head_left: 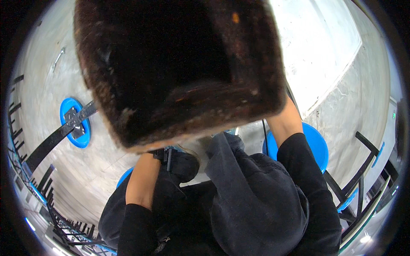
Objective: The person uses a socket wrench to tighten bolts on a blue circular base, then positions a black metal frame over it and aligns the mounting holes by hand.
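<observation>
A large dark brown, box-shaped thing [188, 106] with a black hollow and worn, lighter edges fills the upper middle of the view, very close. Its exact kind cannot be told. Both my forearms reach up behind it. My left forearm [143, 179], with a black band at the wrist, runs to its lower edge, where the hand is hidden. On the other side my right forearm [285, 121] goes behind its lower right corner, and those fingers are hidden too. Whether either hand grips it does not show.
Blue stools or round bases stand near me: a blue disc [75, 123] with a black bar at the left, and a blue round seat [314, 147] at the right. A white board or sheet [316, 47] lies upper right. A wrench-like tool [59, 58] lies on the grey floor.
</observation>
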{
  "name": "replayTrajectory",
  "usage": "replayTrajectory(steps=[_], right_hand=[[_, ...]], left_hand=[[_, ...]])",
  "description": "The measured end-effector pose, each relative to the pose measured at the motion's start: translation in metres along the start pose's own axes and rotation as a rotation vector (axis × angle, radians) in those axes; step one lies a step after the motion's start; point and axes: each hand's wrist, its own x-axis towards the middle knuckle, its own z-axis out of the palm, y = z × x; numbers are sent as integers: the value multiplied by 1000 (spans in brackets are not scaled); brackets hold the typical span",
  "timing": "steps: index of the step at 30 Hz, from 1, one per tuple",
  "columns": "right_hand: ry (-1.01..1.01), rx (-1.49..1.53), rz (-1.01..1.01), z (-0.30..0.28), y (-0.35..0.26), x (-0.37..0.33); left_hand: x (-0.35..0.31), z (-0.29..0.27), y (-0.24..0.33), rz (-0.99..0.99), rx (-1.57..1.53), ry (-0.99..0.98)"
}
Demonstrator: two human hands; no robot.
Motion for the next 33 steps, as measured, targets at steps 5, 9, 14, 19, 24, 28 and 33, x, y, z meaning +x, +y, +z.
replayTrajectory(steps=[5,9,14,19,24,28,33], right_hand=[[-36,109,14,-6,-10,-1],[23,54,-85,5,11,1],[33,72,-119,7,14,1],[22,102,-99,8,14,1],[7,45,-101,4,12,-2],[19,15,-147,4,7,-1],[3,-19,-182,6,15,1]], left_hand=[[-3,4,-18,11,30,4],[0,0,-9,67,50,2],[0,-6,-3,-101,96,-127],[0,2,-33,206,56,-8],[0,1,-23,214,107,-31],[-4,5,-26,265,202,102],[-5,-2,-24,384,62,56]])
